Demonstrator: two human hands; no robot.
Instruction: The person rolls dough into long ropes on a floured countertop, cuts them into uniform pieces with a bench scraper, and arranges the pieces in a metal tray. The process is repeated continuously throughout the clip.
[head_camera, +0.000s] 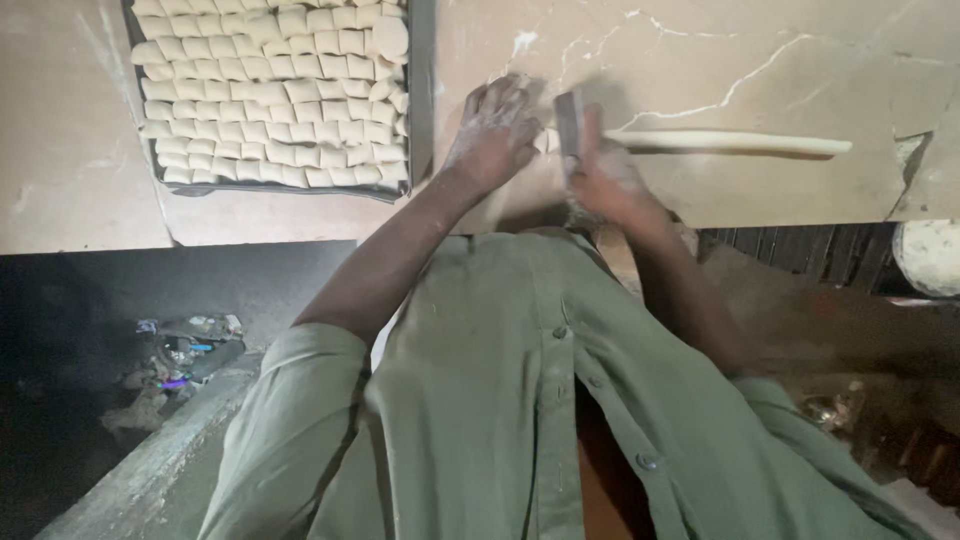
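We see a dark tray (421, 90) packed with cut dough pieces (275, 90). Our right hand (605, 175) grips a scraper (570, 122) at the dough rope's (740, 143) end; it stretches rightward across the counter (80, 150). Our left hand (495, 130) rests flat, fingers spread.

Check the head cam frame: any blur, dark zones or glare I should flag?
Head view: motion blur smears the right hand and the scraper it holds; left hand slightly soft. Dough rope and tray evenly lit, no harsh glare on the marble counter. Lower left below the counter falls into deep shadow, detail lost.
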